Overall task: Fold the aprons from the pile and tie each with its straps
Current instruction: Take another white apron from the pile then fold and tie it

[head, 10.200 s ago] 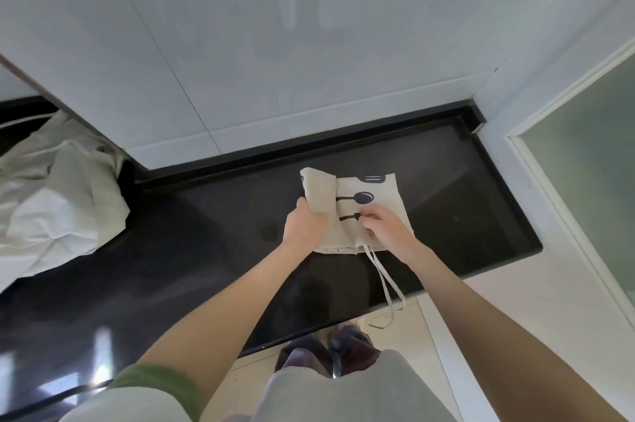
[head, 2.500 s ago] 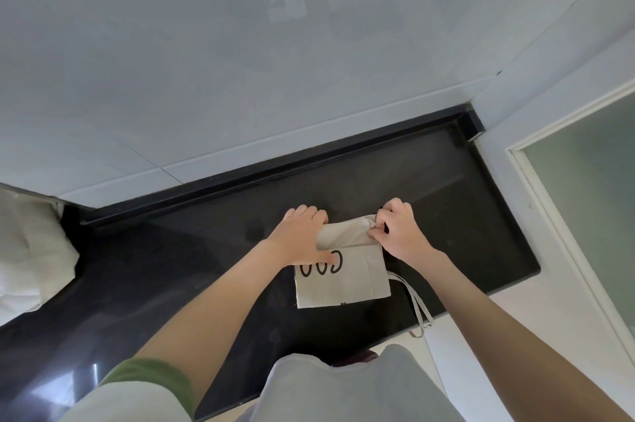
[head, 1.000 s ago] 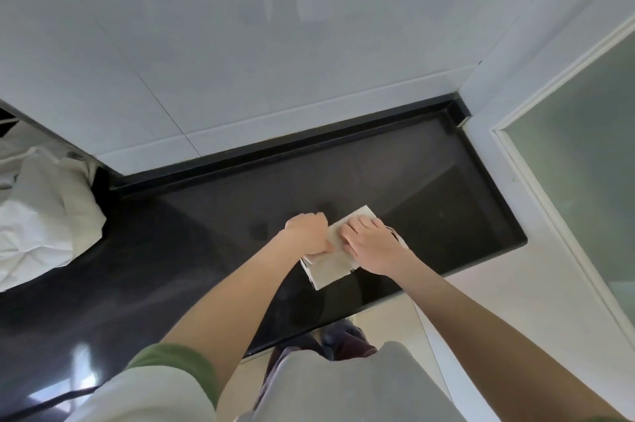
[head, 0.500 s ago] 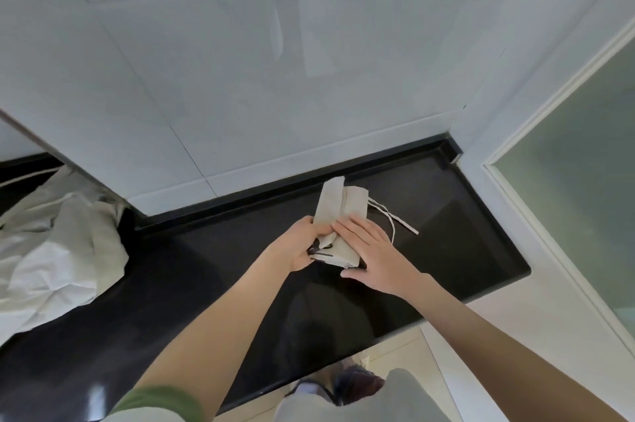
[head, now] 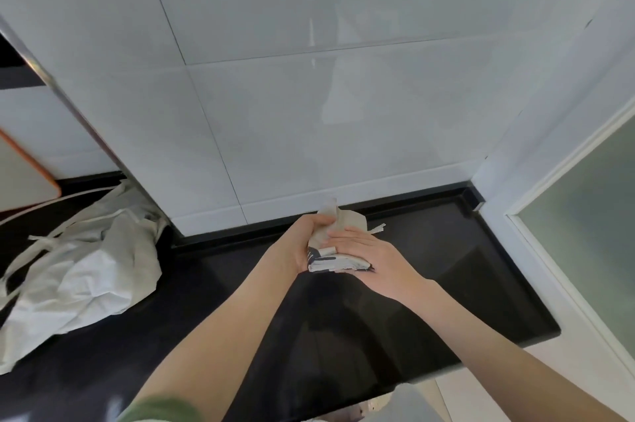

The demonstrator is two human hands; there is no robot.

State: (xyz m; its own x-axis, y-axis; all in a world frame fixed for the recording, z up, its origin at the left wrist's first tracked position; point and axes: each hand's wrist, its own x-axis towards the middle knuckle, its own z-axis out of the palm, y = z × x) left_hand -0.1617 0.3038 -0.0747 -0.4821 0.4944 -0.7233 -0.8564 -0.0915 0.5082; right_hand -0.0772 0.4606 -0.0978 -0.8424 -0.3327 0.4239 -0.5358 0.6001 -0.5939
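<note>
A small folded beige apron (head: 338,261) with black print is lifted just above the black counter (head: 429,287), near the back wall. My left hand (head: 304,242) grips its left side, fingers curled round the fabric. My right hand (head: 364,253) lies over the top of the bundle with straight fingers, pressing it. A strap end (head: 378,228) sticks out behind my right hand. The pile of unfolded pale aprons (head: 79,277) lies on the counter at the left, with loose straps trailing.
A white tiled wall (head: 309,95) rises right behind the counter. A white door frame with frosted glass (head: 591,232) stands at the right. An orange-edged board (head: 24,177) leans at the far left. The counter's front edge runs below my arms.
The bundle has been folded smaller and lifted off the counter toward the back wall. The straps that trailed to the right are now mostly hidden behind my right hand.
</note>
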